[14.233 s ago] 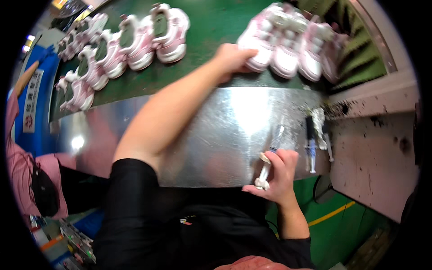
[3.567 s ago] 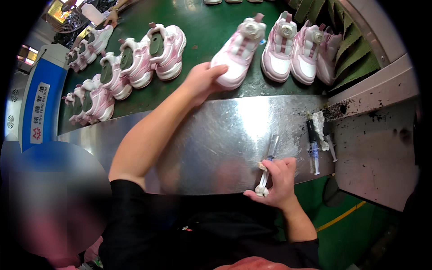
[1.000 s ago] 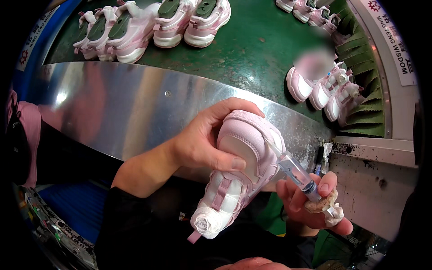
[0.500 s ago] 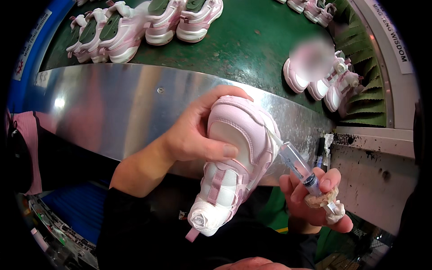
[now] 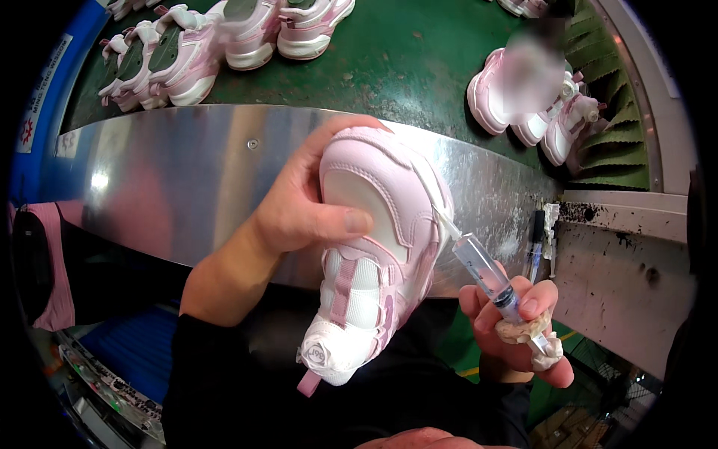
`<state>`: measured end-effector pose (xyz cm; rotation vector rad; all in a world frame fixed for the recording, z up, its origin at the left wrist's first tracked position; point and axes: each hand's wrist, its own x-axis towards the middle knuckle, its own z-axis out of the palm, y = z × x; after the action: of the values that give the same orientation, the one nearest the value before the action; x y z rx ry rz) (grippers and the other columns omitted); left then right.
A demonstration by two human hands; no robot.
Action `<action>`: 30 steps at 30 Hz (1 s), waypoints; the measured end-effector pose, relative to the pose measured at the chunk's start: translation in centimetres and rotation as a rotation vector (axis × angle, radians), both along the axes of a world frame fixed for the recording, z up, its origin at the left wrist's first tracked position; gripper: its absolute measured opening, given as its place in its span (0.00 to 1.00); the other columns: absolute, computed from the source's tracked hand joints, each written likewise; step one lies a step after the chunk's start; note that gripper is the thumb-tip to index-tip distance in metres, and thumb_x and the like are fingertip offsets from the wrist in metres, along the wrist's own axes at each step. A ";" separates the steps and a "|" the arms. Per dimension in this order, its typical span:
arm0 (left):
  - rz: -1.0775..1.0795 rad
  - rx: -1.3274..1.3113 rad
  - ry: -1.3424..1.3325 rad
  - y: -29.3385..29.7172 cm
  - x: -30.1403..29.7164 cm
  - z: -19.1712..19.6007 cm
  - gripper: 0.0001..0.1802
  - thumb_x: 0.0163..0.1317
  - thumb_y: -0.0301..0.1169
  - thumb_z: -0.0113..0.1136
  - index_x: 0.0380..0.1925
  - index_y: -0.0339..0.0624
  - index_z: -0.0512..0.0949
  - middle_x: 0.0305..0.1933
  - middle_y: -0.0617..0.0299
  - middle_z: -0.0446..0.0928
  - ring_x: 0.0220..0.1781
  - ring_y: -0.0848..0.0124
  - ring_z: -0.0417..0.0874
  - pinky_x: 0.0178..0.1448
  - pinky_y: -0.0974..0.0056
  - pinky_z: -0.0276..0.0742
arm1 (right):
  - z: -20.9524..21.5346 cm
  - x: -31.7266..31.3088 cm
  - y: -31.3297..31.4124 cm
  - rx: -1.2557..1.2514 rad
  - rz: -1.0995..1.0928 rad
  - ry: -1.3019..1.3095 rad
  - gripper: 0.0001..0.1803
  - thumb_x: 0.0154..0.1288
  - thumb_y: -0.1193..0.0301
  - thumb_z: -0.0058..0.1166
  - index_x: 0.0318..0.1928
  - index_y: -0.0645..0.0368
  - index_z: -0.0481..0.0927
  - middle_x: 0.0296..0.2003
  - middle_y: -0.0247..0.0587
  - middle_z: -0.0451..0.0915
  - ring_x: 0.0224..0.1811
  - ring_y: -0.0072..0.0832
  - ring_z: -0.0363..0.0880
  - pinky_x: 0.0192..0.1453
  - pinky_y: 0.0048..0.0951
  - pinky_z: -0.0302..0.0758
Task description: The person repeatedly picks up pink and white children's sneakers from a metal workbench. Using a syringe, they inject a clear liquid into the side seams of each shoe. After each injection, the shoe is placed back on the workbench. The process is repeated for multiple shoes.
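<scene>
My left hand grips a pink and white sneaker round its toe end, the thumb lying across the upper. The shoe's toe points away from me, and a white round knob and a pink pull tab are at its near end. In my right hand is a clear syringe, its plunger end wrapped in off-white material. The syringe's thin white tip meets the shoe's right side, along the seam between upper and sole. Whether anything is coming out of the tip is too small to tell.
A steel ledge runs along the green work surface. Similar sneakers stand at the far left, and more sneakers at the far right, partly blurred. A dark pen-like tool stands beside the metal frame at right.
The sneaker has shifted left and slightly away in the view, with my left hand still on it. The syringe has moved along with it, its tip now lower along the shoe's side edge.
</scene>
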<state>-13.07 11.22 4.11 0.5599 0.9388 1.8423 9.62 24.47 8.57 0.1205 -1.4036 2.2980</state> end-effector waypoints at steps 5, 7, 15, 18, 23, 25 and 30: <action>-0.056 0.111 -0.055 0.1 -0.8 -1.6 0.43 0.43 0.22 0.68 0.63 0.42 0.62 0.55 0.58 0.72 0.57 0.67 0.74 0.61 0.61 0.70 | -0.9 1.0 -0.2 0.024 -0.020 -0.012 0.46 0.50 0.30 0.54 0.53 0.58 0.71 0.40 0.48 0.79 0.40 0.33 0.67 0.48 0.33 0.63; -0.059 0.125 -0.127 0.2 -0.6 -1.8 0.43 0.43 0.21 0.66 0.63 0.41 0.62 0.55 0.57 0.72 0.56 0.67 0.75 0.62 0.60 0.70 | -1.1 1.2 -0.1 0.035 -0.024 -0.021 0.46 0.49 0.29 0.53 0.53 0.57 0.72 0.40 0.48 0.79 0.39 0.32 0.67 0.47 0.32 0.62; -0.015 0.094 -0.080 0.5 -0.9 -2.4 0.39 0.44 0.25 0.63 0.61 0.38 0.64 0.54 0.55 0.74 0.55 0.66 0.77 0.60 0.62 0.72 | -2.8 2.6 -0.2 0.074 -0.030 -0.026 0.48 0.47 0.27 0.52 0.52 0.57 0.72 0.38 0.46 0.79 0.37 0.30 0.67 0.45 0.30 0.61; -0.003 0.047 -0.136 0.4 -0.8 -2.3 0.37 0.45 0.26 0.62 0.59 0.36 0.65 0.52 0.54 0.75 0.52 0.65 0.79 0.58 0.62 0.74 | -3.5 3.4 -0.4 0.060 -0.033 -0.028 0.49 0.47 0.27 0.53 0.52 0.59 0.73 0.38 0.46 0.80 0.37 0.29 0.67 0.44 0.29 0.60; -0.043 0.079 -0.225 0.1 -1.2 -2.5 0.30 0.49 0.25 0.57 0.57 0.33 0.67 0.50 0.51 0.77 0.49 0.63 0.81 0.55 0.62 0.78 | -4.5 4.6 -1.1 0.035 -0.038 -0.024 0.50 0.46 0.27 0.54 0.52 0.61 0.73 0.37 0.46 0.80 0.37 0.29 0.67 0.43 0.27 0.59; -0.031 0.127 -0.244 0.1 -1.1 -2.6 0.27 0.51 0.25 0.55 0.55 0.32 0.68 0.48 0.51 0.77 0.47 0.63 0.82 0.54 0.61 0.78 | -4.9 5.2 -1.5 0.012 -0.039 -0.016 0.49 0.46 0.28 0.54 0.52 0.61 0.74 0.38 0.46 0.80 0.37 0.28 0.66 0.43 0.27 0.59; -0.035 0.102 -0.239 0.0 -1.4 -3.0 0.16 0.55 0.25 0.53 0.43 0.31 0.74 0.42 0.51 0.79 0.43 0.64 0.82 0.51 0.63 0.79 | -5.3 6.8 -2.1 -0.059 -0.015 -0.070 0.49 0.45 0.28 0.56 0.52 0.61 0.75 0.40 0.47 0.79 0.37 0.28 0.64 0.43 0.27 0.60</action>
<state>-14.46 11.25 1.10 0.4036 0.6750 1.8842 16.45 22.36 3.32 0.0116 -1.3645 2.3497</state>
